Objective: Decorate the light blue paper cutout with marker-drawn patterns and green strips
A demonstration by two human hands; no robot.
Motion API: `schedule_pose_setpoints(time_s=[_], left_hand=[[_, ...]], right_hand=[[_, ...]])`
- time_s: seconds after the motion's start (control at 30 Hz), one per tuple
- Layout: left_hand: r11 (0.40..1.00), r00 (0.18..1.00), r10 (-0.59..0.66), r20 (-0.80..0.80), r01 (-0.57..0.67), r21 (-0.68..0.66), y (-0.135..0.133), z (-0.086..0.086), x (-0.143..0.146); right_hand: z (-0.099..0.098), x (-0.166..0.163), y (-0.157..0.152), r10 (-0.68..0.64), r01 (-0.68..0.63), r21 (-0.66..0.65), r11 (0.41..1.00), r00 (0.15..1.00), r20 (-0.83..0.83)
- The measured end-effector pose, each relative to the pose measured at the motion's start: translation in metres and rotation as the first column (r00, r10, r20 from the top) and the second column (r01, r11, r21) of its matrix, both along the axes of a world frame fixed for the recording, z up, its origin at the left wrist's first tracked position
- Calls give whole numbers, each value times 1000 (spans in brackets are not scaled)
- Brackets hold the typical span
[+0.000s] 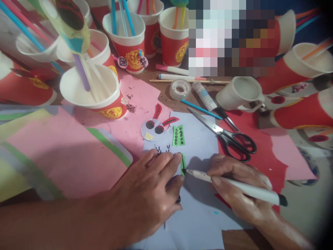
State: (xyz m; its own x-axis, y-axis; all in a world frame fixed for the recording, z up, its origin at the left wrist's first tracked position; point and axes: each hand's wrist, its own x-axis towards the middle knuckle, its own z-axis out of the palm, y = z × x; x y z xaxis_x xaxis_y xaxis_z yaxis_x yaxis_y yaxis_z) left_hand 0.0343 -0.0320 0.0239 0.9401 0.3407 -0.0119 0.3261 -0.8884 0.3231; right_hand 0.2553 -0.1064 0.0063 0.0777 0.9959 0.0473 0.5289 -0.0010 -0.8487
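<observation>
Your left hand (151, 189), at lower centre of the frame, lies flat with its fingers stretched out. Its fingertips pin a green paper strip (183, 163) to the lavender sheet (203, 146) on the counter (166, 97). Your right hand (236, 187), at lower right, is closed around a white marker (260, 193), whose tip touches the strip's lower end. Scissors (226, 135) lie open just above that hand. A tape roll (180, 89) sits further up, and a paper cup (91, 90) with straws stands at upper left.

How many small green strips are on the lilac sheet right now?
3. Two dotted strips lie side by side above the left hand; the third strip is pinned under its fingertips, at the right hand's marker tip. Hands may hide more.
</observation>
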Motion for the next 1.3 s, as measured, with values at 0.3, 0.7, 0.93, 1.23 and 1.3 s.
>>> schedule_pose_setpoints(time_s=[0.3, 0.7, 0.93, 1.23, 1.3], left_hand=[[1000, 1000, -2, 6, 2, -11, 1, 2, 2], [1000, 1000, 3, 23, -3, -4, 1, 1, 2], [1000, 999, 17, 32, -17, 2, -1, -2, 1], [1000, 999, 8, 31, -8, 10, 1, -2, 2], [1000, 1000, -5, 21, 5, 4, 1, -2, 2]], right_hand=[[3, -8, 1, -320, 300, -116, 947, 910, -263], [4, -6, 1, -248, 248, -18, 969, 969, -5], [3, -8, 4, -171, 165, 70, 984, 980, 104], [2, -9, 3, -166, 155, 70, 985, 966, 201], [2, -9, 2, -160, 149, 67, 986, 967, 198]])
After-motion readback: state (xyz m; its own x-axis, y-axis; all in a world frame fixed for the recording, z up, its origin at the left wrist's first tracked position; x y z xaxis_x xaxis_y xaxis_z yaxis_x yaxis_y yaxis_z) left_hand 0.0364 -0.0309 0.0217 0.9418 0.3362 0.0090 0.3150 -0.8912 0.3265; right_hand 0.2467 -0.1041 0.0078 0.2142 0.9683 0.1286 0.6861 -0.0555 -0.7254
